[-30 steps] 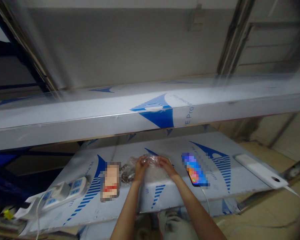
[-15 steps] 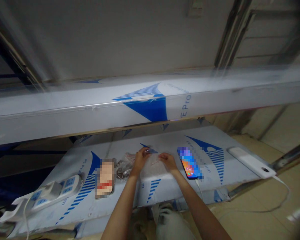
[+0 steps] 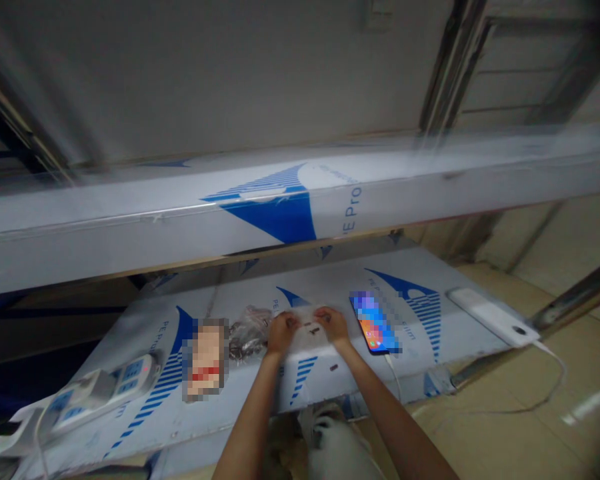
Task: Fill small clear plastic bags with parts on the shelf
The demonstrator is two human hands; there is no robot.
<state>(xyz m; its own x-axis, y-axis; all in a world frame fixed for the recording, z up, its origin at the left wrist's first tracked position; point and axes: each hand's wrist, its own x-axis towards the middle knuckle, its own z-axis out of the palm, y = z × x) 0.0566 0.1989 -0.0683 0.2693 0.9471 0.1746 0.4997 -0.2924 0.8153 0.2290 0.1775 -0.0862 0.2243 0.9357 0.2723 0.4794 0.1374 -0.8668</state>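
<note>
Both my hands reach under an upper shelf to the lower white-and-blue shelf. My left hand and my right hand are closed, each pinching one side of a small clear plastic bag held just above the shelf. Small dark pieces show at the bag between my hands, and one dark piece lies on the shelf below my right wrist. A second crumpled clear bag with dark bits in it lies just left of my left hand.
A phone with a lit screen lies right of my right hand, with a cable. A white power bank sits at the far right. A blurred flat thing and a white power strip lie to the left. The upper shelf overhangs.
The view has swung, so everything sits further left. My hands have stayed on the clear bag and come slightly closer together; small dark pieces now show between them and on the shelf.
</note>
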